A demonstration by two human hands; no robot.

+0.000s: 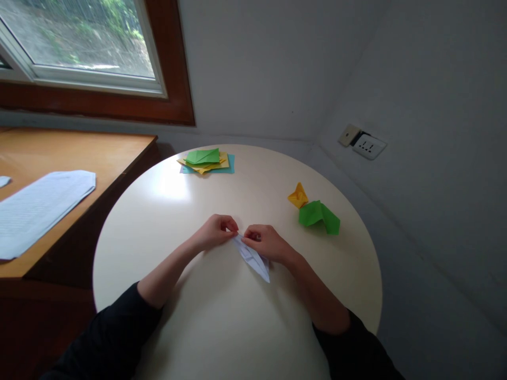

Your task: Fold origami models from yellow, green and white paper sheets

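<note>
A folded white paper piece (253, 259), narrow and pointed, lies on the round cream table (198, 316) at its middle. My left hand (216, 230) pinches the paper's upper tip from the left. My right hand (266, 243) pinches it right beside, from the right, and covers part of its upper edge. The fingertips of both hands nearly touch above the paper. Both forearms rest on the table, with dark sleeves pushed up.
A stack of green, yellow and blue paper sheets (206, 160) lies at the table's far edge. A folded yellow figure (298, 196) and a folded green figure (319, 216) sit to the right. A wooden desk (79, 158) with printed sheets (39, 206) stands left, under a window. A wall socket (369, 146) is at right.
</note>
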